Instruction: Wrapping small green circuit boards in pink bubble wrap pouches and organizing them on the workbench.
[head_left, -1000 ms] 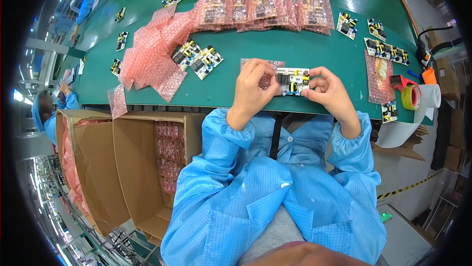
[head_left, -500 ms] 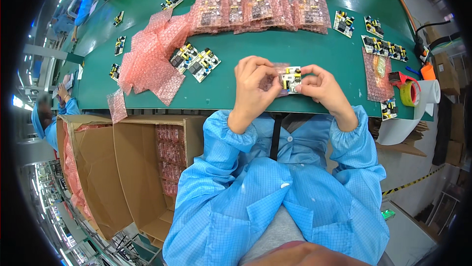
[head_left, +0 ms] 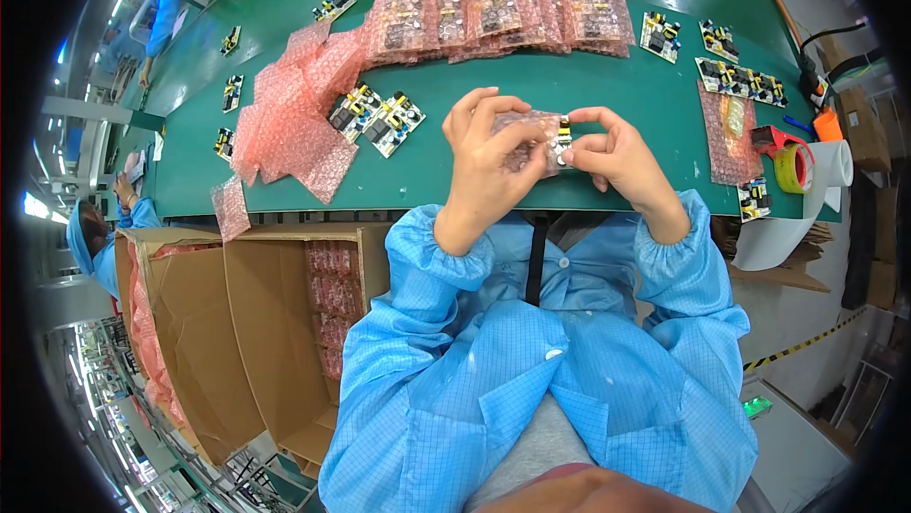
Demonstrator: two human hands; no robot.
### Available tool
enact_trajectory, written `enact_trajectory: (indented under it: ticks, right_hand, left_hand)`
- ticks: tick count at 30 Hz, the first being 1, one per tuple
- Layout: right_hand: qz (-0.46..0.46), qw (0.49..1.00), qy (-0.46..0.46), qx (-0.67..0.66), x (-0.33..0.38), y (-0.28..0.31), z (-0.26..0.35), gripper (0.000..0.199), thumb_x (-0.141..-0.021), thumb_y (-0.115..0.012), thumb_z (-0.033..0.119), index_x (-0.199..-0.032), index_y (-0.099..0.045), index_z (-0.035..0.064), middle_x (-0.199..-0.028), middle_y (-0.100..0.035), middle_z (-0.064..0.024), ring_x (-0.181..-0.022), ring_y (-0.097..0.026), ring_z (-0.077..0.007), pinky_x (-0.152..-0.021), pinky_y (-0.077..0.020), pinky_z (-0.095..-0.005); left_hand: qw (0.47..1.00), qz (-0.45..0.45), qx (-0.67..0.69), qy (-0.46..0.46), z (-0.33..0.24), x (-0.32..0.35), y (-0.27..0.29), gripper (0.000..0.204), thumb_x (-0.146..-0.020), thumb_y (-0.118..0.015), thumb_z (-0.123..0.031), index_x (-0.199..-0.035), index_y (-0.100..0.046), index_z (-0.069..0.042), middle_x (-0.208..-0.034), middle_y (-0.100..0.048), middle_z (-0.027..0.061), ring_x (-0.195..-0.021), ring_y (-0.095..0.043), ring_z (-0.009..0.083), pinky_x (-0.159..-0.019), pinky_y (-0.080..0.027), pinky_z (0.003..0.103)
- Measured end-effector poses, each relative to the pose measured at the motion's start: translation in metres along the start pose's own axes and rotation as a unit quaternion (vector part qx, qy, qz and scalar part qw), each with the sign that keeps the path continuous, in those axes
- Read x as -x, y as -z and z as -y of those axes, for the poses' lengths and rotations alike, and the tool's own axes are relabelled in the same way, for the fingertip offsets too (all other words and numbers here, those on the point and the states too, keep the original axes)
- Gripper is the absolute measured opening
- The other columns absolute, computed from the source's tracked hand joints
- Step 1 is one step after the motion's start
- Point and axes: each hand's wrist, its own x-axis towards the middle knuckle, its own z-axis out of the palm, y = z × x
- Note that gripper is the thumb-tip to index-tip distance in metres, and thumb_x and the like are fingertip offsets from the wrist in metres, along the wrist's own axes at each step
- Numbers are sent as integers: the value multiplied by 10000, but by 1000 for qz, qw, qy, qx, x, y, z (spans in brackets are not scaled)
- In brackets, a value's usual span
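Over the near part of the green table, my left hand (head_left: 493,148) grips a small pink bubble wrap bag (head_left: 541,122). A white circuit board (head_left: 564,140) with yellow and black parts sits mostly inside the bag, its right end sticking out. Fingers of my right hand (head_left: 612,150) pinch that end. Left of my hands lie loose boards (head_left: 391,124) beside a heap of flat pink bubble wrap bags (head_left: 294,114). A row of bagged boards (head_left: 498,15) stands farther back.
An open cardboard box (head_left: 275,323) with bagged boards stands below the table at left. On the right are more circuit boards (head_left: 740,82), a tape dispenser (head_left: 790,167) and a white roll (head_left: 833,164). A co-worker (head_left: 104,228) sits at far left.
The circuit board has gone deeper into the bubble wrap bag, leaving only its right end out. My right hand has shifted slightly up, still on the board's end.
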Motion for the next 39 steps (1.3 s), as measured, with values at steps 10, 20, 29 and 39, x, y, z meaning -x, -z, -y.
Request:
enact_trajectory:
  ticks: [10,20,29,39]
  right_hand:
    - [42,997,32,-59,-5,-16,0,562,-863,-736,92,-1330,-437,-1,-861,-710,-66,-600,-582,-53,-461,-408,-187]
    - [46,988,80,-122,-8,-6,2,539,-846,-661,8,-1351,-475,7,-909,-719,-45,-550,-547,-28,-454,-392,-174]
    - [85,986,143,26,-38,3,38,505,-855,-722,52,-1328,-558,-12,-1046,-706,-32,-752,-598,-35,-547,-442,-195]
    - [157,788,86,589,-189,106,171,357,-756,-708,47,-1111,-710,4,-823,-692,-35,-764,-611,-124,-701,-515,-309]
  left_hand:
    - [1000,17,9,7,-7,-3,7,155,-687,-795,-157,-825,-726,-175,-1143,-620,14,-1267,-435,342,-1039,-281,500]
    - [984,-109,127,65,-8,-24,30,399,-833,-701,-149,-1209,-615,-49,-1377,-537,166,-1346,-433,341,-1109,-315,458]
    - [763,14,547,344,12,-14,17,631,-1012,-542,-233,-1495,-184,-42,-1349,-468,170,-1249,-481,212,-1052,-412,348]
    - [870,-25,385,308,34,27,25,186,-978,-551,-92,-1144,-586,-15,-1136,-644,92,-1058,-597,158,-883,-491,293]
